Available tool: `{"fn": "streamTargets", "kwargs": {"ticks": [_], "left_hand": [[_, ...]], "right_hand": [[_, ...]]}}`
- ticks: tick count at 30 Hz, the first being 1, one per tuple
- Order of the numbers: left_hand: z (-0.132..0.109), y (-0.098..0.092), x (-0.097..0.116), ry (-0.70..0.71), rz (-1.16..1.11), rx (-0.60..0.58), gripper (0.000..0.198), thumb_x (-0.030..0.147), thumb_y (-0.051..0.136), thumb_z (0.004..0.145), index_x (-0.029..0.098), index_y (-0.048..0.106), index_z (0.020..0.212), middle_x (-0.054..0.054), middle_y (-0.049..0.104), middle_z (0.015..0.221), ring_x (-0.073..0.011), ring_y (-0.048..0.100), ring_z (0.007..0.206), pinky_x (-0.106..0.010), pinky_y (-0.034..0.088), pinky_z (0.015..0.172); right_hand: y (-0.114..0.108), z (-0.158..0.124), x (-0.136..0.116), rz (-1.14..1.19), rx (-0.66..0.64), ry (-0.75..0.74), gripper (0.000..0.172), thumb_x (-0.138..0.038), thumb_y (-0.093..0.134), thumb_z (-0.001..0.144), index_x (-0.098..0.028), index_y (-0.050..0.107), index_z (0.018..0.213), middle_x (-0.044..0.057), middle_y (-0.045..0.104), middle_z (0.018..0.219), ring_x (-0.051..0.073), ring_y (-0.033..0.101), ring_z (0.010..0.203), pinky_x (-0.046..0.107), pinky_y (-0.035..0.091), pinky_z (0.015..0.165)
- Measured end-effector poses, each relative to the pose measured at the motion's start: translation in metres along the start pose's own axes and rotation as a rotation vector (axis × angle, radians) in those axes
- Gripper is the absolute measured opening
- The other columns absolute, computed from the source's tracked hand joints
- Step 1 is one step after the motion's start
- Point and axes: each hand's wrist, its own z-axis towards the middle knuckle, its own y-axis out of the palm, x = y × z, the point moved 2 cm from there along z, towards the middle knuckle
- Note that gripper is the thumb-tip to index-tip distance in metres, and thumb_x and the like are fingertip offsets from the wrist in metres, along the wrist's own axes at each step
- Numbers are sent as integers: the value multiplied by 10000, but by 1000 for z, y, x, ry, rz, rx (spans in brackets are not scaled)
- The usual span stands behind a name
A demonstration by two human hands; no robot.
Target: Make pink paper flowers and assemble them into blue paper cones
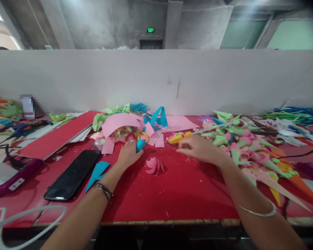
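Observation:
My left hand (pixel 128 153) is closed round a small blue paper cone (pixel 140 143), pinching it upright on the red table (pixel 172 187). My right hand (pixel 197 148) hovers to the right of it, fingers curled and blurred, close to a yellow glue gun (pixel 178 138); whether it holds anything is unclear. A pink folded paper flower (pixel 153 166) lies on the table between the two hands. Just beyond my left hand sits a heap of pink, green and blue paper scraps (pixel 125 123) with scissors with red and yellow handles (pixel 138 134).
A black phone (pixel 73 175) and a blue paper piece (pixel 97 173) lie at the left. A purple glue gun (pixel 11 177) with a white cord (pixel 28 222) is at far left. Several coloured paper cones (pixel 250 152) are piled at the right. A white partition wall (pixel 156 80) stands behind.

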Motion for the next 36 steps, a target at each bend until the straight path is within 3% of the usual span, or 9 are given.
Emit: {"fn": "streamTargets", "kwargs": {"ticks": [2, 5, 9, 22, 31, 36], "left_hand": [[0, 0, 0, 30, 12, -4, 382, 410, 393, 761, 112, 502, 973, -141, 564, 1012, -278, 489, 989, -364, 392, 794], [-2, 0, 0, 43, -2, -11, 408, 404, 391, 764, 105, 468, 1031, -157, 542, 1054, -289, 475, 1019, -388, 386, 803], [-3, -1, 1, 39, -45, -23, 380, 382, 398, 763, 107, 456, 1019, -161, 546, 1027, -290, 485, 1007, -395, 394, 788], [0, 1, 1, 57, -87, -22, 317, 391, 399, 759, 133, 478, 925, -132, 546, 958, -264, 514, 919, -362, 411, 734], [-4, 2, 2, 112, -140, -58, 485, 472, 487, 707, 176, 472, 1091, -108, 492, 1127, -288, 389, 1073, -450, 336, 849], [-6, -13, -2, 122, -219, -68, 572, 477, 581, 636, 240, 466, 1143, -82, 468, 1159, -291, 380, 1081, -453, 300, 879]], "right_hand": [[18, 7, -23, 270, 62, -175, 190, -305, 473, 790, -174, 607, 754, 6, 601, 676, 107, 518, 600, 211, 356, 553], [46, 16, -43, 448, 190, -256, 198, -283, 510, 783, -193, 610, 929, 34, 614, 828, 122, 537, 698, 239, 401, 637], [64, 19, -47, 505, 208, -270, 148, -245, 530, 775, -180, 643, 846, 37, 617, 770, 127, 545, 696, 258, 419, 671], [68, 19, -45, 593, 205, -190, 85, -153, 536, 753, -148, 620, 746, 28, 594, 754, 115, 540, 689, 229, 417, 629], [63, 18, -38, 681, 240, -175, 76, -151, 540, 743, -155, 614, 721, 22, 598, 745, 119, 548, 699, 237, 427, 644], [62, 22, -29, 766, 282, -113, 60, -155, 549, 727, -164, 606, 713, 7, 598, 734, 115, 552, 701, 237, 429, 645]]}}
